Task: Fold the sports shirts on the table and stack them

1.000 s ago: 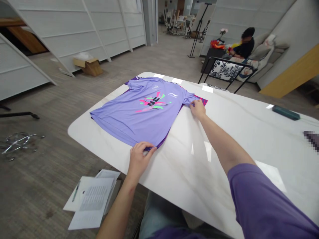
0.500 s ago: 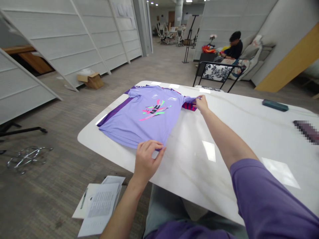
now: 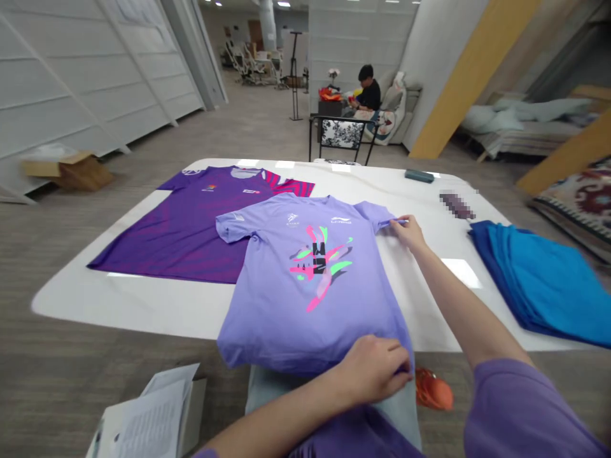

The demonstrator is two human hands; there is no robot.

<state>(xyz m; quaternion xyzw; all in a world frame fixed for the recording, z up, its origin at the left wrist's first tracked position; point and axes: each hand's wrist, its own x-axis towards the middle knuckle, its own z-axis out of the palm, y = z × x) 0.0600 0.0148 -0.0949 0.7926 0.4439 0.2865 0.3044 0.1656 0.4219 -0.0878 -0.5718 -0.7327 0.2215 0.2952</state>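
A lavender T-shirt (image 3: 272, 273) with a pink, green and black print lies face up across the near part of the table, its lower edge hanging over the front. My left hand (image 3: 377, 366) is closed on its bottom hem at the right corner. Farther off, my right hand (image 3: 408, 232) pinches the cuff of the sleeve on the right side. Partly under the lavender shirt, a dark purple T-shirt (image 3: 186, 222) with pink-striped sleeve lies spread flat on the left of the table.
The white table (image 3: 157, 312) also bears a blue stack of folded cloth (image 3: 548, 280) at right and a dark green case (image 3: 419, 175) at the back. Papers (image 3: 153, 413) lie below the front edge, left. A chair (image 3: 341, 135) stands behind; a person (image 3: 370, 92) sits beyond.
The lavender T-shirt has been drawn right and toward me with both hands still gripping it, uncovering the purple T-shirt. My view has turned right, bringing the blue cloth into sight.
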